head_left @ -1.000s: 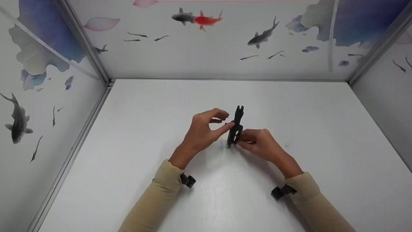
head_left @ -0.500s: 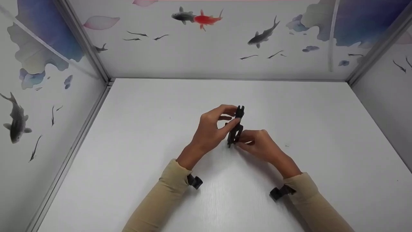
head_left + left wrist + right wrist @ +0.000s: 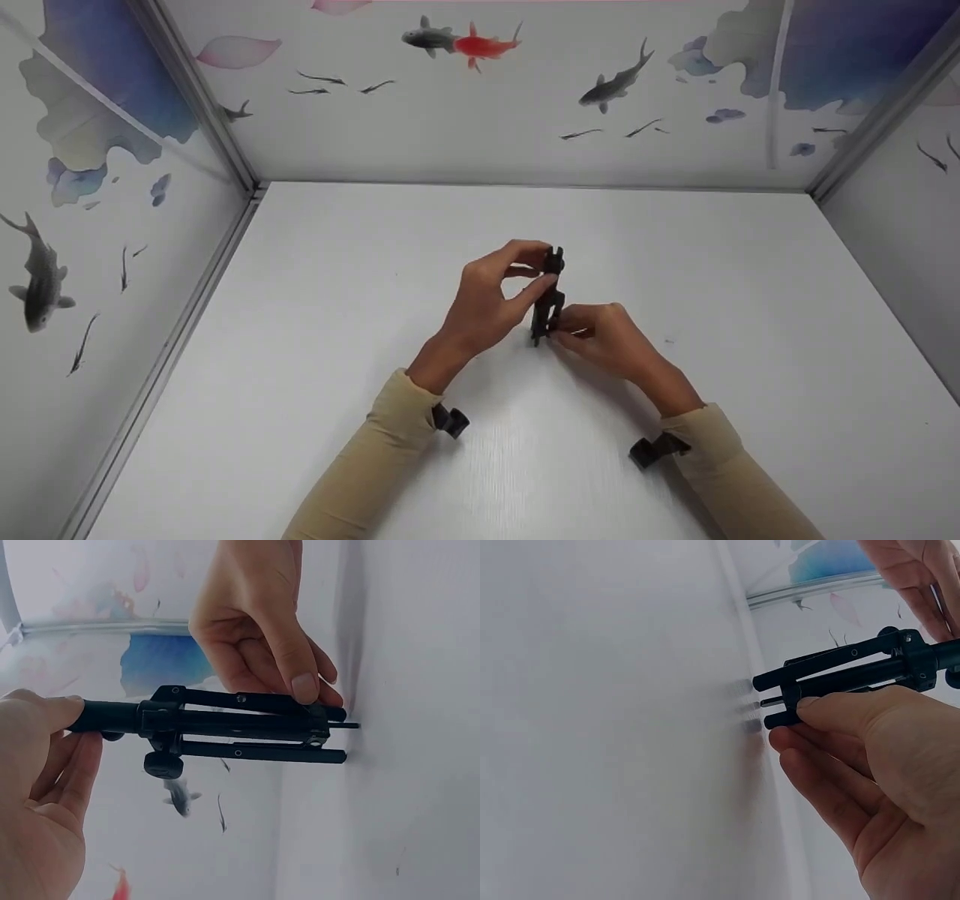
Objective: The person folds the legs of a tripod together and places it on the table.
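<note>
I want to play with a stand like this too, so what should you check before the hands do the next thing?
1. Left hand holds the top of the small black tripod: ok, fingers pinch its upper end.
2. Right hand holds the legs: ok, fingers curl round them.
3. Legs folded together: ok, they lie side by side.
4. Feet close to the white table: ok; whether they touch it, cannot tell.
5. Side knob tight: cannot tell.
</note>
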Available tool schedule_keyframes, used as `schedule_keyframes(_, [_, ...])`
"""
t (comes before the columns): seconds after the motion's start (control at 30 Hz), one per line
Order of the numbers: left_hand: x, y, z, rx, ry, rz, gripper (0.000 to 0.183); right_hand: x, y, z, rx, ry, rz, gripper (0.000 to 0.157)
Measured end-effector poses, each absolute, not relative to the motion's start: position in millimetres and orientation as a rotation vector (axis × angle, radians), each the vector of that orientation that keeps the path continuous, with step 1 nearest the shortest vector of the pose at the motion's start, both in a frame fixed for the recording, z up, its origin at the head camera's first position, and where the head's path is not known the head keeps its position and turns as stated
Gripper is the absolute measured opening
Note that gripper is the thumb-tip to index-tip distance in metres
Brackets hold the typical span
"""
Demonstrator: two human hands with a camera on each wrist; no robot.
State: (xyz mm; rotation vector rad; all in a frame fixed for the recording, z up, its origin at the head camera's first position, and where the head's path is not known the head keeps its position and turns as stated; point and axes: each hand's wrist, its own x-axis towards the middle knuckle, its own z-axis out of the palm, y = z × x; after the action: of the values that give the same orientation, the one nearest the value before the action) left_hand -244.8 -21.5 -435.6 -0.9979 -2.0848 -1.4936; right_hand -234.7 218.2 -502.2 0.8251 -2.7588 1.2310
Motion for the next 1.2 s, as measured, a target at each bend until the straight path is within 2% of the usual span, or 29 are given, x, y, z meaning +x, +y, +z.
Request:
schedule_keyframes(0.63, [-257.1,-54.4,-424.5,-1.014,-2.228,-1.499,0.031,-238.8,235.1,-490.2,0.786,-2.741,1.274,0.021])
schedule_keyframes(1.2, [-270.4,-94.1,-428.8,-0.838,-2.537,-1.568,0.025,-241.8,250.7,-482.2,0.743,-2.750,1.224,0.018])
